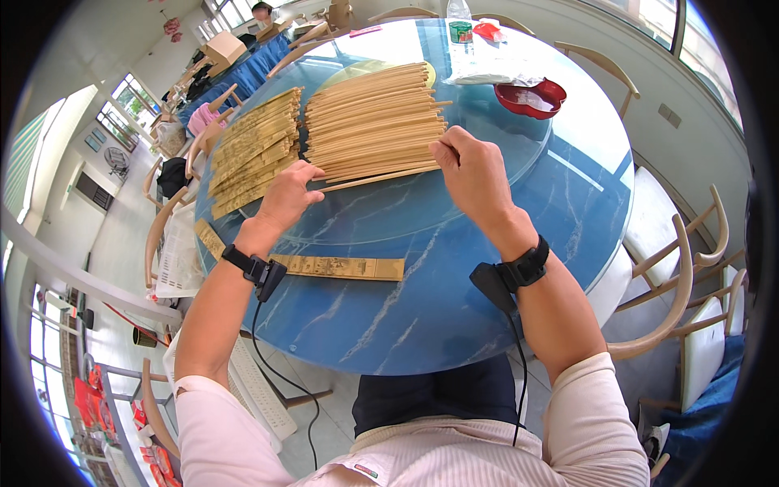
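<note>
A wide pile of thin pale wooden sticks (365,122) lies side by side on the glass turntable of a round table. My left hand (284,197) is at the left end of the nearest stick (377,176), thumb and forefinger closing around it. At that stick's right end, my right hand (477,174) has its fingers curled and closed, partly hiding the tip. Left of the pile lies a stack of yellowish printed strips (256,150), overlapping one another. Nearer me, a long printed strip (349,267) rests on the blue tabletop, partly covered by my left wrist.
The blue marbled table (389,325) fills the middle. Toward its far right are a red dish (531,99), a white plastic bag (495,73) and a clear bottle (460,36). Wooden chairs (682,284) stand around it. A person (264,12) is in the far background.
</note>
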Demonstrator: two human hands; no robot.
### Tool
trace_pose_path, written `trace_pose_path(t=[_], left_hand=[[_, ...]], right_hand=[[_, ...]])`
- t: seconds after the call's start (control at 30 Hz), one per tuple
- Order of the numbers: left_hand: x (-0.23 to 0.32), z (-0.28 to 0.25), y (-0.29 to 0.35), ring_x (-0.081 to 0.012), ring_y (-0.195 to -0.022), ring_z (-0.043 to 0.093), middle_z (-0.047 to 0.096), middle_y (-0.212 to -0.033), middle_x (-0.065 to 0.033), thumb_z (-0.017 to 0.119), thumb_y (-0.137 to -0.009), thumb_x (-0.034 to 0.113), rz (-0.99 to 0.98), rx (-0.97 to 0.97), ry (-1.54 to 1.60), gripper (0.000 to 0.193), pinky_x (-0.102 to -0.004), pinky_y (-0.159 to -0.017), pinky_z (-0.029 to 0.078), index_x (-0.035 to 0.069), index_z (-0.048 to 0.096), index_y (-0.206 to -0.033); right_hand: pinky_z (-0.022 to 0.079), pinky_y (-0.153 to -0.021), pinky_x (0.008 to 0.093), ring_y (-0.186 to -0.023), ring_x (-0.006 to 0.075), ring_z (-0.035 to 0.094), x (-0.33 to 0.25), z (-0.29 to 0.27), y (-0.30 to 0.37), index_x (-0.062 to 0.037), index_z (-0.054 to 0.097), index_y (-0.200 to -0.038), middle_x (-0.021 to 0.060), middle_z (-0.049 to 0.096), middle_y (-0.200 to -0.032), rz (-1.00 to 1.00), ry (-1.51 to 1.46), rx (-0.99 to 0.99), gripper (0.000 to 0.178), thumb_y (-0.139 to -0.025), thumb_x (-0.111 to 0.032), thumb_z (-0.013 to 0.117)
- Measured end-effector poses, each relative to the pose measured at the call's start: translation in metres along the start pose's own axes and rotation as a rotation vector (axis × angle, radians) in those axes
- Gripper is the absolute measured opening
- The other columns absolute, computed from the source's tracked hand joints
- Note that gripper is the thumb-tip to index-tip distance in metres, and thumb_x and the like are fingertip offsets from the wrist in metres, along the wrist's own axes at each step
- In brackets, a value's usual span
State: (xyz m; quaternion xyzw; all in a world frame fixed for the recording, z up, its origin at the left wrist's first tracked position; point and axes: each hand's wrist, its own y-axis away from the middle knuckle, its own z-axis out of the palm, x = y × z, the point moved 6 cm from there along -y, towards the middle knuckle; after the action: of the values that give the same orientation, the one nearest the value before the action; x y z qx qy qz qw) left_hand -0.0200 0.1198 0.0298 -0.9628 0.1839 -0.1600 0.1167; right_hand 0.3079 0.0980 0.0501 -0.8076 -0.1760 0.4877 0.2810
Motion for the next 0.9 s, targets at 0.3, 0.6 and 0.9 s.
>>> trace_pose_path(t=[0.3, 0.6, 0.9], left_hand=[[0.003, 0.002, 0.004, -0.0325, -0.092, 0.068, 0.068, -0.096, -0.0140, 0.079, -0.087, 0.006, 0.025, -0.122, -0.030, 0.013, -0.0428, -0.081, 0.054, 0.001, 0.073, -0.097], [0.013, 0.014, 0.022, -0.0333, -0.092, 0.068, 0.058, -0.095, -0.0114, 0.071, -0.096, 0.010, 0.371, -0.001, -0.552, 0.010, -0.0430, -0.073, 0.058, 0.006, 0.063, -0.100], [0.028, -0.001, 0.033, -0.0334, -0.089, 0.067, 0.057, -0.095, -0.0110, 0.070, -0.097, 0.009, 0.364, 0.111, -0.469, 0.009, -0.0436, -0.069, 0.057, 0.007, 0.062, -0.102]], right_hand=[[0.054, -0.073, 0.0491, -0.081, 0.0481, 0.068, 0.026, -0.017, -0.013, 0.0026, 0.068, -0.093, 0.0275, 0.068, -0.083, 0.079, 0.046, 0.117, 0.021, -0.100, -0.017, 0.066], [0.050, -0.063, 0.0392, -0.063, 0.0282, 0.062, 0.040, -0.025, -0.017, 0.0032, 0.072, -0.096, 0.0190, 0.069, -0.076, 0.097, 0.092, 0.188, 0.025, -0.102, -0.021, 0.072], [0.054, -0.073, 0.0442, -0.078, 0.0372, 0.069, 0.047, -0.027, -0.017, 0.0023, 0.074, -0.099, 0.0219, 0.073, -0.085, 0.175, 0.113, 0.152, 0.022, -0.101, -0.020, 0.071]])
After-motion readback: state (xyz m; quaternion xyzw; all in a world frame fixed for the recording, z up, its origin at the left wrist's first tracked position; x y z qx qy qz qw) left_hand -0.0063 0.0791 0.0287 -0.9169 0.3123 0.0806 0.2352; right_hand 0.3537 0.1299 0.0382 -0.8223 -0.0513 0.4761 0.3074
